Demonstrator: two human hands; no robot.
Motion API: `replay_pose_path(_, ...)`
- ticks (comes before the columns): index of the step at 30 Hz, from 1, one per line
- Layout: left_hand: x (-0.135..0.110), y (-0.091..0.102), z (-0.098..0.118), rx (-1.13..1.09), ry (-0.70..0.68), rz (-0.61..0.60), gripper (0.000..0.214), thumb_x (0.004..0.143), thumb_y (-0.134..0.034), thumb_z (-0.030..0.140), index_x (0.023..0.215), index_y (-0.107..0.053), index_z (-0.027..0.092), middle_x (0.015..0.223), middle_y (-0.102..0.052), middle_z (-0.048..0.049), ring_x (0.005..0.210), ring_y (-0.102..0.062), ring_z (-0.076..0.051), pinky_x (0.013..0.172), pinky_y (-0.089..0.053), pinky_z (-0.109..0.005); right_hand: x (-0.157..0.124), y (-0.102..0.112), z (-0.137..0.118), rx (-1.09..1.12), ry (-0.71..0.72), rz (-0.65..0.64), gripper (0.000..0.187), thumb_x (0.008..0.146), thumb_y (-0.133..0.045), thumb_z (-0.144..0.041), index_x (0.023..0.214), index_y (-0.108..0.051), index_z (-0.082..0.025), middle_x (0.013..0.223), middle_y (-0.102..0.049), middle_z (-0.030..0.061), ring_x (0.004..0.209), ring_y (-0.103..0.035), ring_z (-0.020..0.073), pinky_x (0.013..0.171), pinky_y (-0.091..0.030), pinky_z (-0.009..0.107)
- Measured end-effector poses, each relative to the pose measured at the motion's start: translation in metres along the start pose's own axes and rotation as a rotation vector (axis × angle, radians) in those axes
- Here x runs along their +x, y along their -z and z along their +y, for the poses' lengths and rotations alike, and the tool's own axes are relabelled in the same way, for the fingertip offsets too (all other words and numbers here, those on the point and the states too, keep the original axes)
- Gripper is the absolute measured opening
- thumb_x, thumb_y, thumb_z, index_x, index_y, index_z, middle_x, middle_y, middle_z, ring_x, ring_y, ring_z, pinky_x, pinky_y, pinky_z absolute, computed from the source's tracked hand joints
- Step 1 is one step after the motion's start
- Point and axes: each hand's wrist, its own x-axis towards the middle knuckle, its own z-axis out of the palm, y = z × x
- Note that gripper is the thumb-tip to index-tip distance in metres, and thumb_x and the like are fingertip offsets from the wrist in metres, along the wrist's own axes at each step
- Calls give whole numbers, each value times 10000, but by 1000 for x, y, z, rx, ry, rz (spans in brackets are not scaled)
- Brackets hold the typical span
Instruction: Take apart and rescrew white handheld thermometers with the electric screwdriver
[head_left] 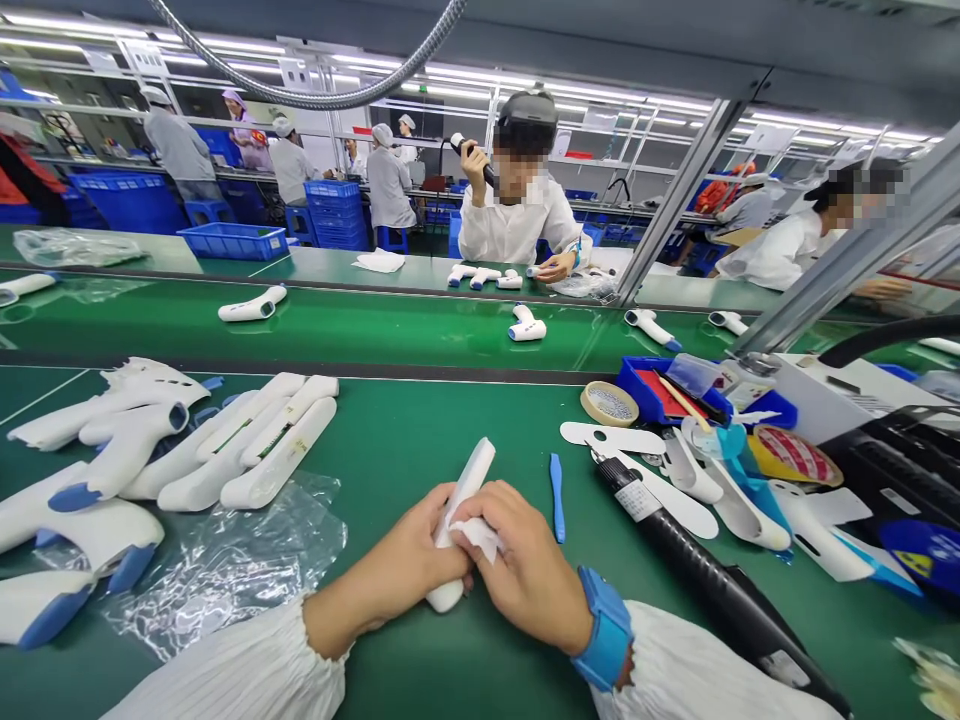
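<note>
Left hand [401, 550]: is wrapping around the lower part of a white plastic housing [471, 495].
Right hand [525, 565]: is covering the middle of the housing and pressing a white wipe [474, 537] against it; a blue wristband [606, 628] is circling the wrist.
Grip: both hands are closing on the housing with fingers curled, not spread, and the right hand is pinching the wipe against the plastic.
Housing: is tilting in both hands over a green workbench [450, 430], with its ends showing beyond them; whether its lower end is touching the bench I cannot tell.
Right of the housing: a blue plastic spudger [556, 497] is lying just beside the right hand, and a black electric screwdriver [697, 570] is lying farther out.
Left of the housing: a clear plastic bag [225, 570] is lying near the left forearm, with a pile of white housing parts [247, 440] beyond it.
Ahead of the housing: white assembled devices [526, 325] are sitting on a green conveyor belt [390, 335], and a co-worker [521, 205] across it is raising a black screwdriver [471, 155].
</note>
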Motion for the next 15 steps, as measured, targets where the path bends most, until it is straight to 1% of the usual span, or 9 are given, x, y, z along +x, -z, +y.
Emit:
replay_pose_path(1,-1,0,0,17,0,-5,451,623,-515,62,1054,-438,172,666,-531,55,562,-518,-88,527,-400,-205,2,2,3,-1,-12,22,121,805,-436,-116,806,-530,-192,790,-578,35,730,-483,167,638,-388,292)
replay_pose_path(3,-2,-1,0,38,8,-8,506,654,-517,82,1136,-400,181,634,-511,66,560,-522,-97,533,-409,-213,7,7,13,-42,-46,119,90,825,-458,-168,805,-543,-190,774,-575,41,729,-480,177,649,-384,308)
replay_pose_path(5,-3,-1,1,42,29,-6,571,671,-529,103,1206,-348,188,616,-495,75,556,-525,-103,522,-408,-213,12,11,21,-20,-140,234,95,840,-472,-228,807,-552,-189,756,-570,40,709,-481,175,641,-387,311)
replay_pose_path(8,-4,-2,4,30,36,-14,609,670,-558,120,1232,-330,185,612,-488,78,549,-525,-101,509,-402,-205,17,15,26,230,-352,327,147,843,-481,-322,822,-542,-190,717,-552,14,629,-480,143,572,-403,271)
replay_pose_path(10,-4,-1,5,10,28,-33,608,665,-580,135,1222,-342,183,618,-488,79,543,-527,-99,507,-404,-206,19,16,26,385,-444,353,177,828,-503,-361,834,-534,-187,704,-537,-2,597,-470,122,538,-402,243)
replay_pose_path(15,-6,-1,10,-38,67,-16,577,662,-628,196,1171,-357,168,608,-497,75,521,-533,-101,498,-408,-214,19,20,32,508,-514,432,207,805,-543,-381,861,-537,-182,766,-549,6,644,-487,118,568,-405,232)
